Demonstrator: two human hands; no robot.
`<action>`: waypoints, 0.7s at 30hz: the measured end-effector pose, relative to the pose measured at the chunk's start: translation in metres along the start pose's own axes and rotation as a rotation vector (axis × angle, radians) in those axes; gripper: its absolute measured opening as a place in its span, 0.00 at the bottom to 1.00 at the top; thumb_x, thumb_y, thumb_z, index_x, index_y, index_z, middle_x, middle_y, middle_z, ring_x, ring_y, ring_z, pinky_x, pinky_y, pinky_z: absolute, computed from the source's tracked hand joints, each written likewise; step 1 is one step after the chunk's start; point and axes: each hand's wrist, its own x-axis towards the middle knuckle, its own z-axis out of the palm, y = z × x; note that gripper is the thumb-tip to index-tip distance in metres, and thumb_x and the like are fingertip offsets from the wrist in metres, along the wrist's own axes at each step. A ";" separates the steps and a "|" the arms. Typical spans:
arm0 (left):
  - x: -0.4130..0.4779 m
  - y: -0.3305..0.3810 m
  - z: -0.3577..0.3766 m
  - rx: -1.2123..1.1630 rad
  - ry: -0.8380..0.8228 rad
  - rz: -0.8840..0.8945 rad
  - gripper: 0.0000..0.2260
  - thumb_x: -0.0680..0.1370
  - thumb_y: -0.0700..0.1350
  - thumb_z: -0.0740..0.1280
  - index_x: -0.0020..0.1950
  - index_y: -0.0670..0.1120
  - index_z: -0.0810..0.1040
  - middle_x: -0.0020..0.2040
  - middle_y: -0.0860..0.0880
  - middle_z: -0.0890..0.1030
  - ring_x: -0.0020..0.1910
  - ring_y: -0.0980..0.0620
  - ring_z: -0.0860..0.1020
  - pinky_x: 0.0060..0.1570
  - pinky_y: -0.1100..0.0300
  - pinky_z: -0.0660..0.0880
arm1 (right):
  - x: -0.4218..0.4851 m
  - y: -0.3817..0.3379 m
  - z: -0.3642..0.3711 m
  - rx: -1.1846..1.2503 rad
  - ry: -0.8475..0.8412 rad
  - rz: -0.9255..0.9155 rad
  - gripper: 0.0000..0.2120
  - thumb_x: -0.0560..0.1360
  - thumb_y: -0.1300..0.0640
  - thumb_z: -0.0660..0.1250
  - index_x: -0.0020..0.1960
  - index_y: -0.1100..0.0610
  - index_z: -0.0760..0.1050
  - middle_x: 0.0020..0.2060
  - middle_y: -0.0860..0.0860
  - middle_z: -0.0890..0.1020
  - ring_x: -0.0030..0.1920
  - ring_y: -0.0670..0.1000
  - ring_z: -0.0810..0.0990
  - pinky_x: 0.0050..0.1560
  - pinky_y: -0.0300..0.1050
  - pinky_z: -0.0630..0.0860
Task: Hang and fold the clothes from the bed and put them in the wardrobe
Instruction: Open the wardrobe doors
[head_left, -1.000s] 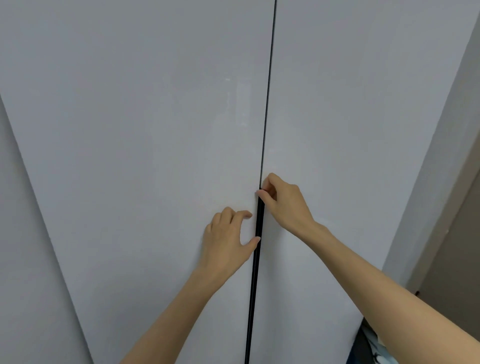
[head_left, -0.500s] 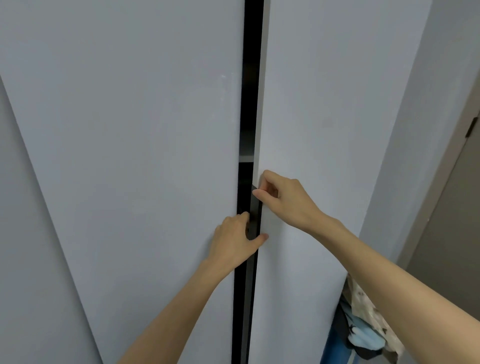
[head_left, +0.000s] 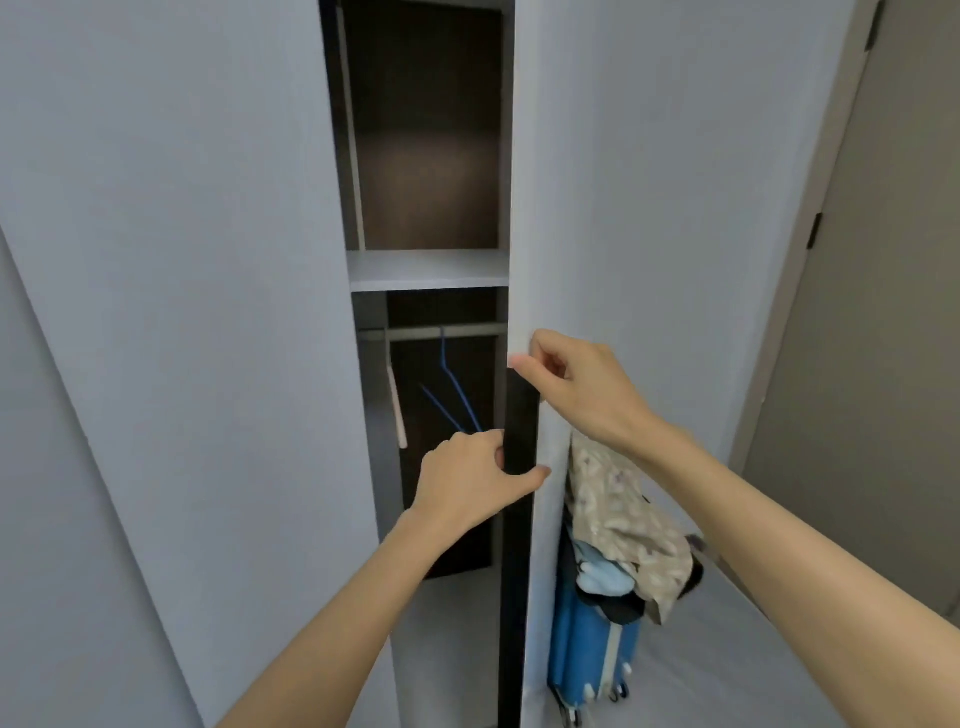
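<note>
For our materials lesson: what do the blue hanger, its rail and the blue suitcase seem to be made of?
Blue hanger: thin bent rod, evenly blue, probably plastic-coated wire. Rail: straight grey bar with a dull sheen, likely metal. Blue suitcase: smooth, rigid-looking shell, probably hard plastic, though blurred.

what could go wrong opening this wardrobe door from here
The right door may swing into the blue suitcase standing close beside it and knock off the patterned garment piled on top. The left hand and right hand both grip that door's edge, so fingers could get pinched if it swings back shut.
</note>
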 end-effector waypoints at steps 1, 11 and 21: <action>-0.002 0.020 0.007 0.013 0.006 -0.011 0.23 0.65 0.73 0.60 0.32 0.53 0.68 0.26 0.55 0.72 0.25 0.59 0.72 0.25 0.64 0.65 | -0.010 0.006 -0.016 -0.021 0.012 0.013 0.18 0.79 0.46 0.62 0.33 0.51 0.64 0.26 0.46 0.69 0.28 0.43 0.67 0.31 0.33 0.67; 0.014 0.165 0.076 0.046 -0.186 -0.172 0.22 0.72 0.69 0.58 0.34 0.51 0.73 0.33 0.52 0.77 0.36 0.49 0.77 0.36 0.58 0.70 | -0.069 0.068 -0.132 -0.145 0.027 0.207 0.20 0.78 0.43 0.60 0.35 0.54 0.64 0.28 0.49 0.72 0.29 0.48 0.66 0.34 0.45 0.65; 0.028 0.197 0.103 0.093 -0.194 -0.139 0.25 0.73 0.72 0.54 0.35 0.50 0.69 0.31 0.54 0.72 0.29 0.55 0.69 0.28 0.61 0.60 | -0.091 0.092 -0.162 -0.204 0.018 0.305 0.13 0.80 0.45 0.58 0.50 0.53 0.72 0.47 0.48 0.80 0.37 0.48 0.73 0.41 0.48 0.72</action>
